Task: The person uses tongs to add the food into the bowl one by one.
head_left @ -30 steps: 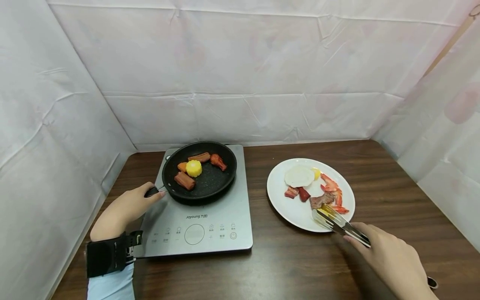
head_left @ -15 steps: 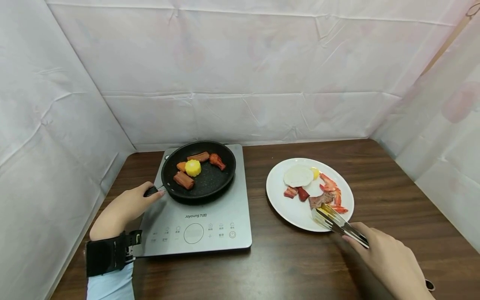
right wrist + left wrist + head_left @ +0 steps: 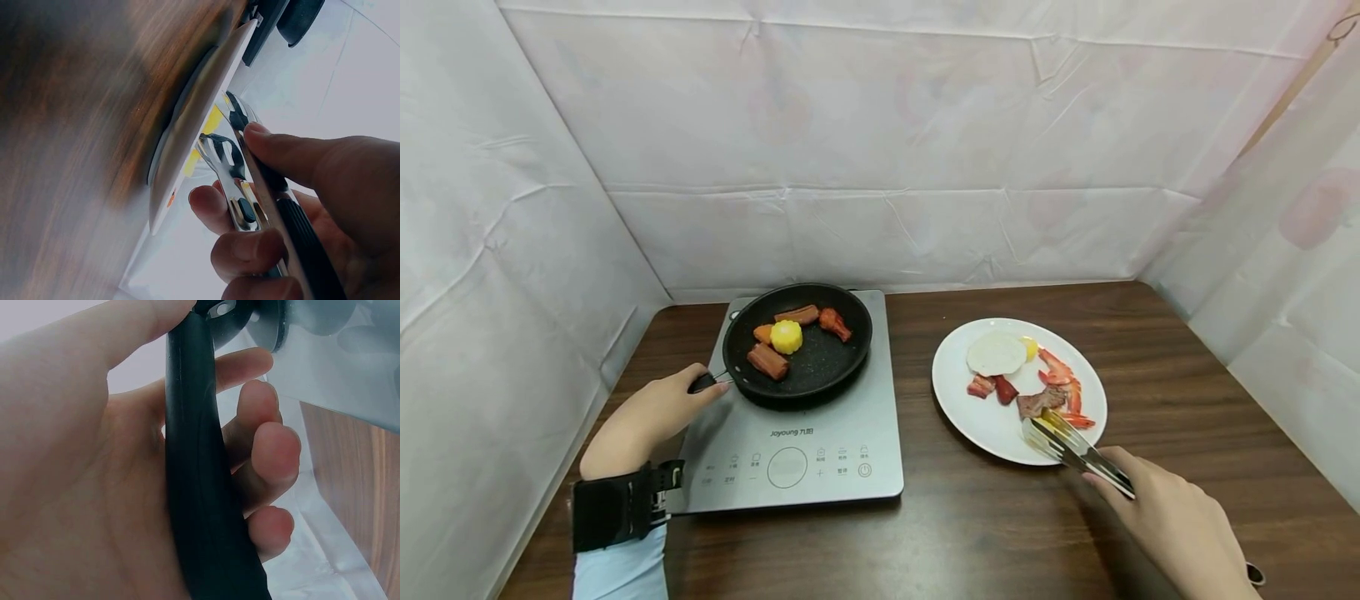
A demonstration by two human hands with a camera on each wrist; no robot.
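Observation:
My left hand [image 3: 658, 417] grips the black handle [image 3: 197, 425] of a frying pan [image 3: 831, 362], with fingers curled round it in the left wrist view. The pan sits on an induction cooktop [image 3: 782, 492] and holds corn [image 3: 786, 337], sausage pieces [image 3: 767, 361], a small drumstick [image 3: 835, 323] and an orange piece. My right hand [image 3: 1176, 512] holds metal tongs [image 3: 1093, 462] with fork-like tips. Those tips are at a yellow piece [image 3: 212, 120] near the front right rim of a white plate [image 3: 958, 429], beside a brown meat slice [image 3: 1037, 402]; the tongs partly hide the yellow piece.
Also on the plate are a fried egg [image 3: 996, 353], shrimp [image 3: 1057, 367], a bacon piece [image 3: 981, 385] and a red piece [image 3: 1005, 389]. Plate and cooktop stand apart on the dark wooden table [image 3: 970, 533]. White sheeting [image 3: 880, 225] closes off the back and both sides.

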